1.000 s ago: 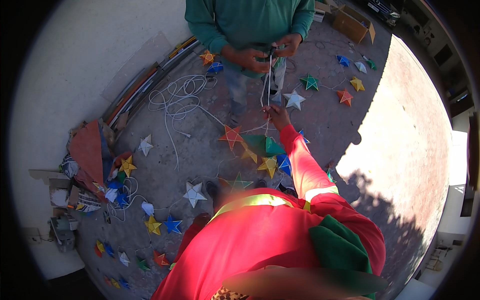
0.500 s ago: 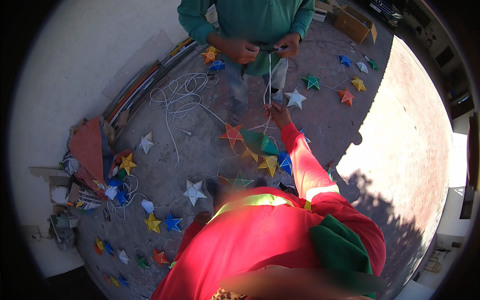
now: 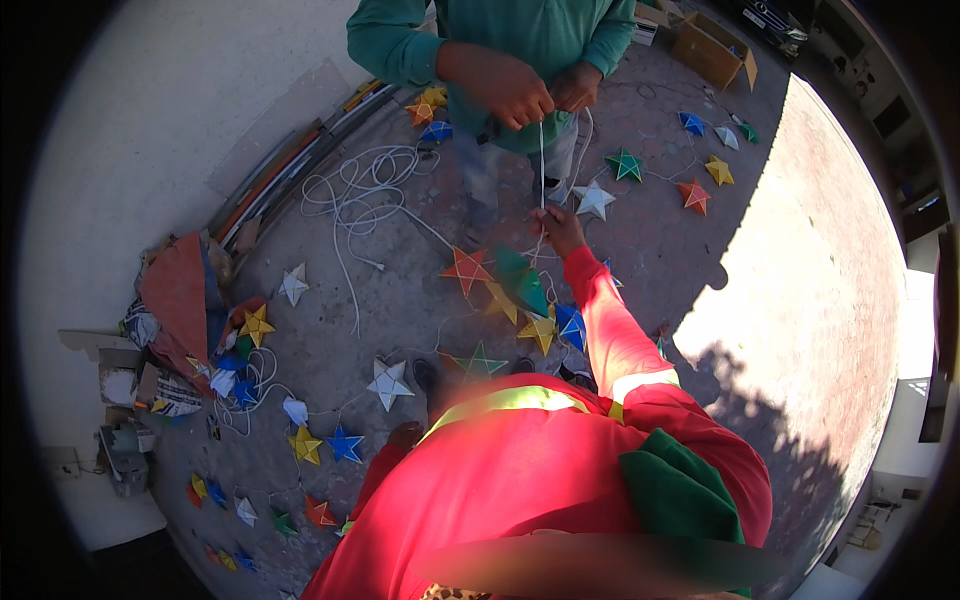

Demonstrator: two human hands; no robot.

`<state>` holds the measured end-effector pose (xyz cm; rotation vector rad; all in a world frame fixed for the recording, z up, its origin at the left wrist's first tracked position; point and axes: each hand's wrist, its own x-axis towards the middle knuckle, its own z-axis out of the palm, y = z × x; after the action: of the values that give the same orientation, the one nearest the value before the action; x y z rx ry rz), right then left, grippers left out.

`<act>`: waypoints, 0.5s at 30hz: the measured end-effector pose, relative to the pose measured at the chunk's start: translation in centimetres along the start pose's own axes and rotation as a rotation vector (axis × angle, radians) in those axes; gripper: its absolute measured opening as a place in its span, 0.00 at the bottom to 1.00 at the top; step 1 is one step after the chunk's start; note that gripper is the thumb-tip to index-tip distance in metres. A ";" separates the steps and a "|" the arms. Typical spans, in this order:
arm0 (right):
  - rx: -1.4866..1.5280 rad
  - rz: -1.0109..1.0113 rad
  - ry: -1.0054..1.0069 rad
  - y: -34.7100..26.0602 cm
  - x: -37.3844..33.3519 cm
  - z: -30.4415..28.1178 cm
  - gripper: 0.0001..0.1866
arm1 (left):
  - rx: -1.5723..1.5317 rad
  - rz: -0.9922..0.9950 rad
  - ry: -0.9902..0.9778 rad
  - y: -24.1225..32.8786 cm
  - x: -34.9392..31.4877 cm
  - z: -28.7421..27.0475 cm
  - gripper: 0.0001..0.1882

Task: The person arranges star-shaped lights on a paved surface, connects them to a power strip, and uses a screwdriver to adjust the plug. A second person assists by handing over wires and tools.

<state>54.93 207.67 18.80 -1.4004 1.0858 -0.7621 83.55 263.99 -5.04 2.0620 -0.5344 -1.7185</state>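
Observation:
My right hand (image 3: 560,230) is reached out in front, closed around a white electrical cord (image 3: 542,175) that runs taut up to a co-worker's hands. Below my fingers hang star lanterns on the cord: a green one (image 3: 522,279), an orange one (image 3: 466,268) and a yellow one (image 3: 539,330), with a blue one (image 3: 570,326) beside them. Down by my left side, my left hand (image 3: 405,436) is partly hidden by my red sleeve and its fingers do not show clearly. The co-worker's hands (image 3: 515,92) pinch the cord's upper part.
Facing me stands the co-worker in a green shirt (image 3: 540,40). Strings of coloured star lanterns (image 3: 388,382) lie on the paving around my feet. A coil of white cable (image 3: 365,190) and long poles (image 3: 290,160) lie along the left wall; a cardboard box (image 3: 712,50) stands at the far right.
The co-worker's hands have come closer together over the cord, and a loop of it now hangs to the right. The green star has swung slightly. My right hand keeps its place.

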 end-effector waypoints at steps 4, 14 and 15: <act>0.012 -0.001 -0.006 0.2 0.1 0.0 0.14 | 0.024 0.016 0.001 0.0 0.0 -0.1 0.20; 0.001 -0.018 -0.012 0.5 0.3 0.1 0.15 | 0.067 0.038 0.003 0.9 0.0 -0.9 0.19; 0.022 -0.012 -0.012 0.5 0.3 0.2 0.15 | 0.073 0.037 0.003 0.9 0.0 -0.9 0.19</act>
<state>55.10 207.46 18.24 -1.3930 1.0577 -0.7713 84.40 263.27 -4.35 2.0904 -0.6401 -1.6983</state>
